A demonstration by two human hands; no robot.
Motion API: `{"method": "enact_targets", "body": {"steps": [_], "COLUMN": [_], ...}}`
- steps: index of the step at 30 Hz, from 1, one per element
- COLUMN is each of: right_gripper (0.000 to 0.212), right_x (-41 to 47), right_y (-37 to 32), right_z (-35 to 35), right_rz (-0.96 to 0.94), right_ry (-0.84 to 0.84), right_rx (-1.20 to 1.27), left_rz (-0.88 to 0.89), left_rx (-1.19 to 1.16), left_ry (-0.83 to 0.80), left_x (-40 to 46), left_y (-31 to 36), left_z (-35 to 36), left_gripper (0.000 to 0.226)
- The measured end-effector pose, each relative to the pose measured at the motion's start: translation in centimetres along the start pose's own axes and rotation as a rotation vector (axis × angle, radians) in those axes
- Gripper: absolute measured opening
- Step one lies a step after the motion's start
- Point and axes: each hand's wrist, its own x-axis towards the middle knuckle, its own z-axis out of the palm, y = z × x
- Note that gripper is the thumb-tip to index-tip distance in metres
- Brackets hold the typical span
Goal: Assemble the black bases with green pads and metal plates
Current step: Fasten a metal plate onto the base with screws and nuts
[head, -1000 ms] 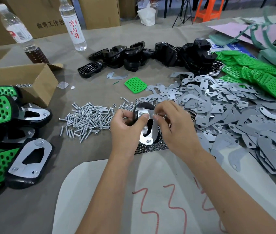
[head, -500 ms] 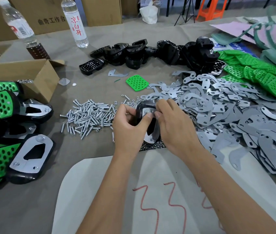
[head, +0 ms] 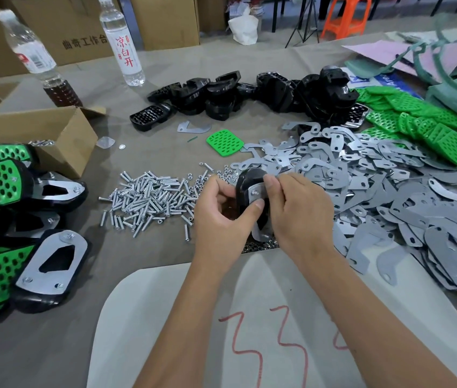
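The table [head: 53, 345] carries a wide heap of metal plates [head: 389, 205], a pile of green pads [head: 431, 127] and a row of black bases [head: 249, 93], all too many to count. 4 finished assemblies [head: 11, 233] lie left; 1 open box [head: 39, 135] and 2 bottles [head: 123, 43] stand behind. Screws [head: 151, 203] lie just left of the hands. The left hand [head: 221, 217] grips 1 base [head: 245, 189], thumb pressing its plate; the right hand [head: 300, 214] pinches the top.

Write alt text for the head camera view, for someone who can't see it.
Two hands, left hand and right hand, hold a black base with a metal plate above a table. Screws lie left, loose plates right, finished assemblies far left.
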Motion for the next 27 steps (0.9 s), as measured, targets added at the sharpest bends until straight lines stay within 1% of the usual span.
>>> {"method": "enact_targets", "body": {"steps": [4, 5, 7, 13, 15, 17, 20, 25, 27], "right_gripper": [0.022, 0.017, 0.013, 0.029, 0.032, 0.029, 0.021, 0.029, 0.028], "right_x": [-0.5, -0.5, -0.4, 0.2, 0.3, 0.3, 0.2, 0.3, 0.3], "right_y": [0.0, 0.1, 0.1, -0.2, -0.1, -0.1, -0.3, -0.4, -0.4], "right_z": [-0.1, -0.1, -0.1, 0.3, 0.2, 0.2, 0.2, 0.3, 0.2], "right_rz": [-0.040, -0.056, -0.088, -0.047, -0.028, -0.026, -0.078, -0.026, -0.047], "right_ry": [-0.108, -0.122, -0.119, -0.025, -0.020, -0.050, -0.083, -0.011, -0.035], "right_rx": [0.068, 0.087, 0.099, 0.039, 0.038, 0.065, 0.083, 0.066, 0.066], "left_rz": [-0.006, -0.005, -0.004, -0.002, 0.003, 0.006, 0.001, -0.020, -0.052], "left_rx": [-0.003, 0.001, 0.009, -0.014, -0.034, -0.041, -0.029, -0.035, -0.070], "left_ry": [0.029, 0.032, 0.036, 0.026, 0.029, 0.043, 0.051, 0.046, 0.064], "left_x": [0.1, 0.1, 0.2, 0.4, 0.4, 0.5, 0.7, 0.8, 1.0], "left_y": [-0.3, -0.4, -0.4, -0.9, -0.8, -0.8, -0.9, -1.5, -1.6], "left_z": [-0.2, -0.2, -0.2, -0.1, -0.1, 0.0, -0.1, 0.2, 0.1], "left_gripper": [0.037, 0.038, 0.038, 0.037, 0.038, 0.037, 0.037, 0.038, 0.038]}}
